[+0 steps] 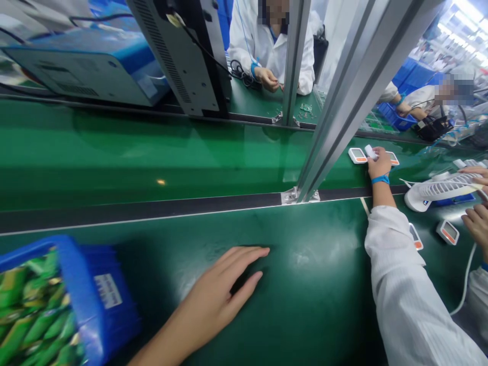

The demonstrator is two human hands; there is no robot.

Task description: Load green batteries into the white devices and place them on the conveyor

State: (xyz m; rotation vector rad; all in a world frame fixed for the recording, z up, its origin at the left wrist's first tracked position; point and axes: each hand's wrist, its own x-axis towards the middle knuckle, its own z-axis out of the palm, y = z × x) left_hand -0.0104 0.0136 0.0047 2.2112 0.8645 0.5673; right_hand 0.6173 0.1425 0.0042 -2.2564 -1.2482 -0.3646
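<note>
My left hand (224,290) lies flat, palm down, on the green work mat (305,284) with its fingers together, holding nothing. My right hand (379,163), with a white sleeve and a blue wrist strap, reaches out over the green conveyor belt (152,152). Its fingers are closed on a small white device (370,151). That device sits between two white devices with orange screens, one to the left (357,155) and one to the right (393,158), both lying on the belt.
A blue bin (95,284) of green circuit boards stands at the near left. A slanted aluminium post (343,101) rises from the belt's rail. A white fan (442,189), two more devices (448,231) and another person's hands (476,223) are at the right. Co-workers sit across the belt.
</note>
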